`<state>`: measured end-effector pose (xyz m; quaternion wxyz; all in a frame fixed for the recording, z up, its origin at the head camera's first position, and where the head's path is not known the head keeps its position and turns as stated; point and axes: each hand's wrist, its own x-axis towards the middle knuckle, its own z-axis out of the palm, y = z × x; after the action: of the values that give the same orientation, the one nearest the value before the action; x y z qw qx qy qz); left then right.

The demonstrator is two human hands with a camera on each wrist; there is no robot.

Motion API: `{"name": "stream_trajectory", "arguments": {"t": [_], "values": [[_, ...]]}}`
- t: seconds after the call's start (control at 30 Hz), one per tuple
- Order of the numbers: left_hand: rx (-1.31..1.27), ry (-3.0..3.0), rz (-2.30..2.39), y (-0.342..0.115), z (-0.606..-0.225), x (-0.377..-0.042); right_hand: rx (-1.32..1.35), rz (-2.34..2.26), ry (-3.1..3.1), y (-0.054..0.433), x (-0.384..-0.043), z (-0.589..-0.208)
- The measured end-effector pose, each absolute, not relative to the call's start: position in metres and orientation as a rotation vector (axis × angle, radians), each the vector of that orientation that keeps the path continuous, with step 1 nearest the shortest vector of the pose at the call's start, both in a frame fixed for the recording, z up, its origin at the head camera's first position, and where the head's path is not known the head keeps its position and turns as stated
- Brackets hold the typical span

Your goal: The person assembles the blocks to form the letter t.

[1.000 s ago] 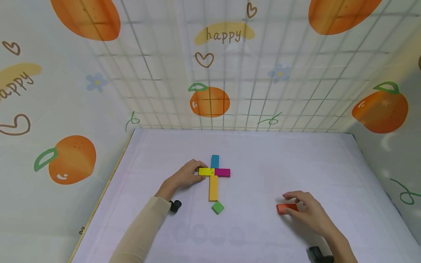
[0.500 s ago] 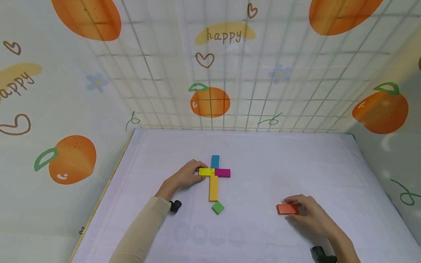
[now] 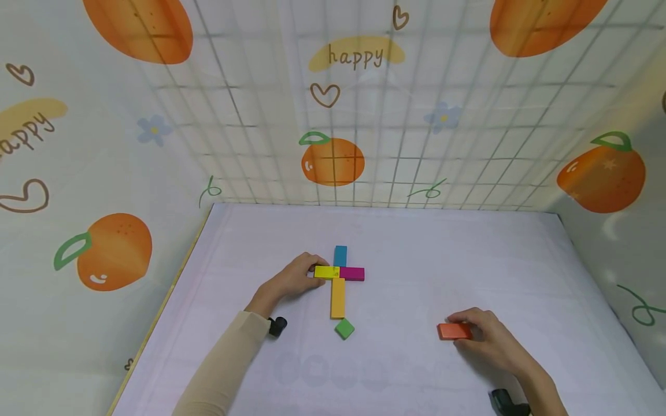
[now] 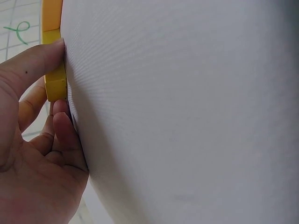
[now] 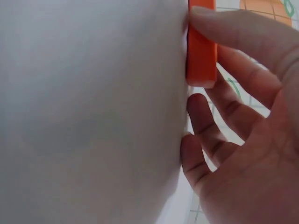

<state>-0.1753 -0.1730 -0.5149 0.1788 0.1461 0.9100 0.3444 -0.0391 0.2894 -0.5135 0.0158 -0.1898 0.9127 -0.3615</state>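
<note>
My left hand (image 3: 298, 274) pinches the yellow block (image 3: 326, 272) between thumb and fingers at its left end; the left wrist view shows the thumb across the yellow block (image 4: 56, 79). That block's right end meets a magenta block (image 3: 352, 274). A blue block (image 3: 340, 255) lies just above them, and an orange-yellow block (image 3: 337, 298) runs down below. At its lower end sits a green block (image 3: 344, 329), turned like a diamond. Over on the right, my right hand (image 3: 489, 335) pinches a red-orange block (image 3: 454, 331) lying on the table, its thumb on the near side of the red-orange block (image 5: 202, 60).
The blocks lie on a white-covered table (image 3: 406, 381). Behind it stands a patterned curtain (image 3: 250, 115) with oranges and hearts, in front of a wire grid. Each wrist wears a small black camera, such as the left camera (image 3: 278, 326).
My right hand has shifted its fingers along the red-orange block, now gripping nearer its right end. The left hand and the joined blocks stay in place.
</note>
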Motion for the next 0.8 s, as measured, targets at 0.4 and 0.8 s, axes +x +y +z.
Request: {"name": "stream_trajectory", "arguments": {"t": [0.4, 0.8], "values": [[0.411, 2.568, 0.975, -0.174, -0.516, -0.176, -0.597, -1.103, 2.849, 0.287, -0.040, -0.513], [0.414, 2.570, 0.970, -0.173, -0.514, -0.175, -0.614, -1.080, 2.878, 0.271, -0.042, -0.511]]}}
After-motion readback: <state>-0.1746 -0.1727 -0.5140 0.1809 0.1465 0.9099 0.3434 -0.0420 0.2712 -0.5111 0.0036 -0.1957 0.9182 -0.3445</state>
